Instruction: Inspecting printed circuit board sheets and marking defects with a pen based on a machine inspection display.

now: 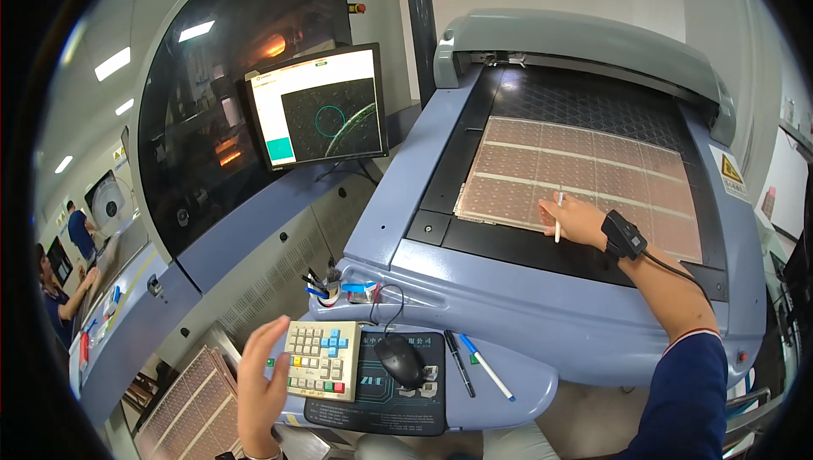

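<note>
My right hand [579, 220] grips a slim white pen [558, 225] that stands nearly upright. It is over the near edge of a copper-coloured circuit board panel [584, 168], which lies flat on the black bed of a blue-grey machine. Whether the pen tip touches the panel I cannot tell. My left hand [261, 384] is beside the left edge of a beige keypad [324, 358], fingers stretched out and thumb apart, holding nothing. A black mouse [400, 362] rests on a dark mouse pad [377, 412] to the keypad's right.
A monitor [320, 109] shows a magnified dark image with a circle. Two markers [487, 367] lie right of the mouse pad. Behind them stands a pen cup [326, 292]. More copper panels [193, 409] are stacked lower left. Two people [78, 227] work at the far left.
</note>
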`<state>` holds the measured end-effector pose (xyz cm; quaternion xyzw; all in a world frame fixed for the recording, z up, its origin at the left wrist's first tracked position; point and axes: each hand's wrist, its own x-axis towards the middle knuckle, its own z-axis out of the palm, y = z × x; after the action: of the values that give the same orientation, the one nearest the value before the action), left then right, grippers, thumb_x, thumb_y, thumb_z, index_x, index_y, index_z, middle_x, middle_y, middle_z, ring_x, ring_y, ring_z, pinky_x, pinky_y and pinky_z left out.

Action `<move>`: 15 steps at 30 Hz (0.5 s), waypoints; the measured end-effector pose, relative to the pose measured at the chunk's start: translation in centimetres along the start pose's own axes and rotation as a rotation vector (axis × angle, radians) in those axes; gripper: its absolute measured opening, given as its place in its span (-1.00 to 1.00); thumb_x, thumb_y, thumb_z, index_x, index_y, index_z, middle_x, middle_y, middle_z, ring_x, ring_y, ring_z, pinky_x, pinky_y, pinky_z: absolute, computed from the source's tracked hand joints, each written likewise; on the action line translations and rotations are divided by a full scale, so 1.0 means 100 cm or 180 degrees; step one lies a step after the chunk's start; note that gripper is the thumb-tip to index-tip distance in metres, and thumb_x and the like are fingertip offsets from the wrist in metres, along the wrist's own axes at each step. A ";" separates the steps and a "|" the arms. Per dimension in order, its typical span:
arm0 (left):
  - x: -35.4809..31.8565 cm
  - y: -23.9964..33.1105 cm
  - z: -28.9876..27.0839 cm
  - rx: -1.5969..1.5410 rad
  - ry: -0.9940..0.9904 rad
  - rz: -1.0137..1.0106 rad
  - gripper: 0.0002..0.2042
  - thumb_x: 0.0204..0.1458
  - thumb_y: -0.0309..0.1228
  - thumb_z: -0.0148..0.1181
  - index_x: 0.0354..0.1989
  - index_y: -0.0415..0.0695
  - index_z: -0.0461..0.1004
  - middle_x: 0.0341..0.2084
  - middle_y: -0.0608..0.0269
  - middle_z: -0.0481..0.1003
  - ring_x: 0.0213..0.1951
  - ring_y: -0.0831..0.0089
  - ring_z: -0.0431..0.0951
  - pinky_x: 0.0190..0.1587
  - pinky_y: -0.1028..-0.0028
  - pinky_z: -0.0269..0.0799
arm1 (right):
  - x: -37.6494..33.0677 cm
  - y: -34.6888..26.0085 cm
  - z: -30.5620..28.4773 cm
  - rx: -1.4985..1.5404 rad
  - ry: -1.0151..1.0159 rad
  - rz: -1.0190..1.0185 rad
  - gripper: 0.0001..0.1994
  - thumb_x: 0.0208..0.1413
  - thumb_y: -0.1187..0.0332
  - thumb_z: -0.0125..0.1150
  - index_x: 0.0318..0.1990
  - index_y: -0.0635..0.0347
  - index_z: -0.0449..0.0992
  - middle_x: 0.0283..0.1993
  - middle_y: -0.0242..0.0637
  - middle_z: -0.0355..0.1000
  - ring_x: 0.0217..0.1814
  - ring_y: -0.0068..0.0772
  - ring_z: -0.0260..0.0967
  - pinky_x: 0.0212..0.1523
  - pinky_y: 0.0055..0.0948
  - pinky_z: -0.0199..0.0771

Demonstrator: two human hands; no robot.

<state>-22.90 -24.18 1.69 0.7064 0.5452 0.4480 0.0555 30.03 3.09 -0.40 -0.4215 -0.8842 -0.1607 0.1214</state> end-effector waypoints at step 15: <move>-0.001 0.047 -0.001 0.0184 -0.0589 0.0173 -0.59 -0.04 -0.69 0.15 0.05 -0.16 0.52 0.03 0.04 0.49 0.05 0.09 0.51 0.09 0.33 0.40 | 0.009 -0.028 -0.052 -0.2042 0.0942 0.0319 -0.60 0.06 0.43 0.14 0.09 0.27 0.40 -0.03 0.07 0.51 -0.08 -0.24 0.49 -0.30 -0.34 0.64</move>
<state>-19.55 -26.16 4.34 0.7606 0.5310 0.3662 0.0730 27.66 0.09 4.17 -0.4531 -0.7398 -0.4834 0.1173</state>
